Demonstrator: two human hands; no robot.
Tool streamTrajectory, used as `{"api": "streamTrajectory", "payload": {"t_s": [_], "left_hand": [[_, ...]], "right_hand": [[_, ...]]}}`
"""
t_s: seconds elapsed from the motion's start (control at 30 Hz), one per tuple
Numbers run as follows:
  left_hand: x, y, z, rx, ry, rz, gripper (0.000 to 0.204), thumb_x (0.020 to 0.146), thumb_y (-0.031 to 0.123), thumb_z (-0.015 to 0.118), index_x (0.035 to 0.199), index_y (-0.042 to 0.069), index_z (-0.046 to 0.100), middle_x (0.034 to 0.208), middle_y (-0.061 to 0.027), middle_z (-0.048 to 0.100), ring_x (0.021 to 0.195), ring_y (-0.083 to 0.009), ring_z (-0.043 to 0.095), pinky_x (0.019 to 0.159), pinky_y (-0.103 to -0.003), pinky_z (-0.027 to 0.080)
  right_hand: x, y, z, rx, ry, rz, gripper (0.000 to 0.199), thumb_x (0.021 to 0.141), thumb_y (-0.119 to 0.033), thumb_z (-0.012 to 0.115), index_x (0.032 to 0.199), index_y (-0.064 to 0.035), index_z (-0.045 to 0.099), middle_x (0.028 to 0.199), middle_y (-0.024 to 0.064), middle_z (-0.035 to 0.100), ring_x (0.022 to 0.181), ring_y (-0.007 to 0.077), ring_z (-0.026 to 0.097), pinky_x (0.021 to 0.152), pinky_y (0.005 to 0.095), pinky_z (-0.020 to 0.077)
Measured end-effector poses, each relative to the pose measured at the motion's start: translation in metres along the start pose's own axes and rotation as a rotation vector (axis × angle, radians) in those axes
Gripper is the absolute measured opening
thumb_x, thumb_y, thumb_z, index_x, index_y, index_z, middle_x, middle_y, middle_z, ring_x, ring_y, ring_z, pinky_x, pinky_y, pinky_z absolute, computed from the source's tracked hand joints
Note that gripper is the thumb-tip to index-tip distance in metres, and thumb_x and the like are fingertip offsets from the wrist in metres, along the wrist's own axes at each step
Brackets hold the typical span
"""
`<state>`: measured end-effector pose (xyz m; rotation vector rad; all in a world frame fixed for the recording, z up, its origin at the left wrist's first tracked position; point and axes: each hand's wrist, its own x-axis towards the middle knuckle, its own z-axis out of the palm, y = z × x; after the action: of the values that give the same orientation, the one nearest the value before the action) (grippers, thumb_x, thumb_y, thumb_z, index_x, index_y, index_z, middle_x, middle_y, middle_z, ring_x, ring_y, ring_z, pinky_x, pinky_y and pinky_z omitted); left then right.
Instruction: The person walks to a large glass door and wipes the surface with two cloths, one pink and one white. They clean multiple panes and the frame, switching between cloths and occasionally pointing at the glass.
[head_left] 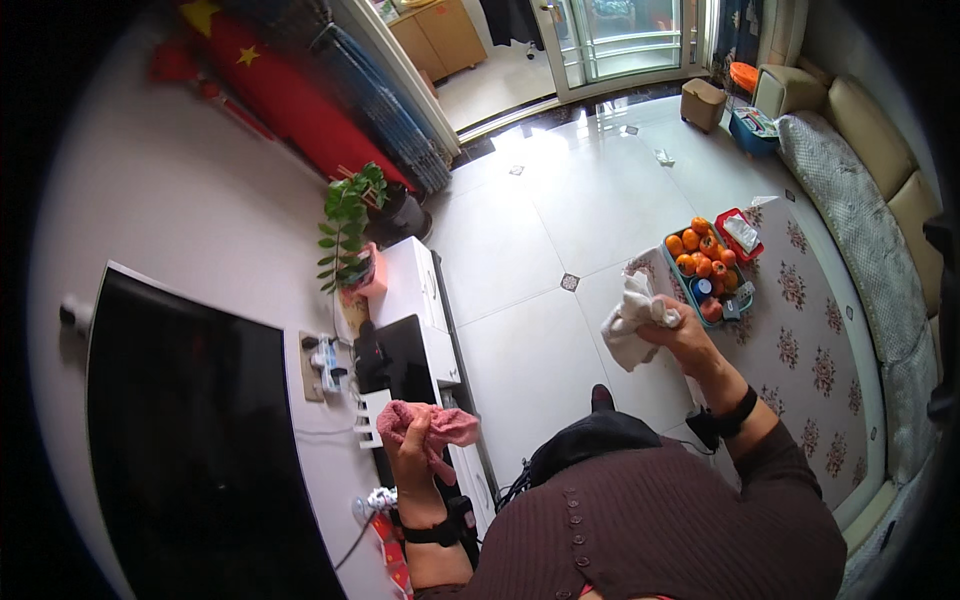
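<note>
My left hand (408,452) is closed round a crumpled pink cloth (452,428), whose ends hang out on both sides of the fingers. It is raised in front of the low white TV cabinet (468,462). My right hand (690,338) grips a bunched white cloth (632,322), held up beside the near left edge of the table with the flowered cover (790,350). Part of the white cloth droops below the fingers. Just beyond the right hand, a tray of orange fruit (700,255) sits on that table.
A large black TV (200,430) hangs on the left wall. A potted plant (345,225) stands on the cabinet's far end. To the right runs a sofa with a grey cover (850,230). White floor tiles (520,330) lie between cabinet and table; a glass door (630,45) is at the back.
</note>
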<state>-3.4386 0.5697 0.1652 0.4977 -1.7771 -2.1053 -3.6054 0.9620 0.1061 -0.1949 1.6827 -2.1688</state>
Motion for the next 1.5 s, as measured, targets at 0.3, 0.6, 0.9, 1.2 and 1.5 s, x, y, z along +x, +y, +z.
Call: {"api": "streamTrajectory", "payload": {"t_s": [0.3, 0.6, 0.9, 1.2, 1.5], "left_hand": [[0.203, 0.011, 0.060, -0.023, 0.064, -0.014, 0.023, 0.092, 0.006, 0.071, 0.112, -0.002, 0.062, 0.093, -0.0095, 0.068, 0.082, -0.0176, 0.067, 0.075, -0.031, 0.056], [0.470, -0.014, 0.108, 0.061, -0.237, -0.047, 0.010, 0.092, 0.007, 0.073, 0.092, -0.002, 0.068, 0.082, -0.0055, 0.069, 0.073, -0.0144, 0.065, 0.068, -0.027, 0.053], [0.705, -0.005, 0.217, 0.126, -0.538, 0.051, 0.008, 0.095, 0.000, 0.068, 0.092, 0.004, 0.062, 0.087, -0.0051, 0.069, 0.078, -0.0128, 0.067, 0.071, -0.027, 0.055], [0.892, -0.006, 0.356, 0.165, -0.578, 0.104, 0.010, 0.094, 0.001, 0.070, 0.087, 0.004, 0.064, 0.082, -0.0025, 0.069, 0.075, -0.0104, 0.066, 0.069, -0.026, 0.054], [1.047, 0.000, 0.472, 0.220, -0.485, 0.149, 0.008, 0.088, -0.005, 0.073, 0.089, 0.000, 0.066, 0.084, -0.0024, 0.068, 0.078, -0.0100, 0.065, 0.071, -0.026, 0.054]], "right_hand": [[0.222, -0.045, -0.006, 0.019, -0.067, -0.045, 0.026, 0.091, -0.002, 0.074, 0.115, -0.0084, 0.068, 0.102, -0.0015, 0.069, 0.092, 0.0097, 0.064, 0.081, 0.0279, 0.0530], [0.397, -0.075, -0.028, -0.015, 0.174, -0.069, 0.025, 0.090, -0.002, 0.075, 0.113, -0.0086, 0.068, 0.099, -0.0015, 0.071, 0.088, 0.0090, 0.066, 0.075, 0.0276, 0.0567], [0.544, -0.114, -0.064, -0.036, 0.259, -0.123, 0.026, 0.091, -0.003, 0.075, 0.116, -0.0069, 0.069, 0.101, -0.0019, 0.071, 0.093, 0.0073, 0.065, 0.082, 0.0262, 0.0541], [0.719, -0.133, -0.185, -0.005, 0.427, -0.147, 0.028, 0.091, 0.000, 0.072, 0.117, -0.0063, 0.068, 0.103, 0.0005, 0.072, 0.096, 0.0102, 0.066, 0.085, 0.0287, 0.0541], [0.925, -0.220, -0.275, -0.008, 0.296, -0.177, 0.029, 0.093, -0.005, 0.074, 0.120, -0.0076, 0.064, 0.104, -0.0011, 0.069, 0.095, 0.0104, 0.066, 0.084, 0.0288, 0.0551]]}}
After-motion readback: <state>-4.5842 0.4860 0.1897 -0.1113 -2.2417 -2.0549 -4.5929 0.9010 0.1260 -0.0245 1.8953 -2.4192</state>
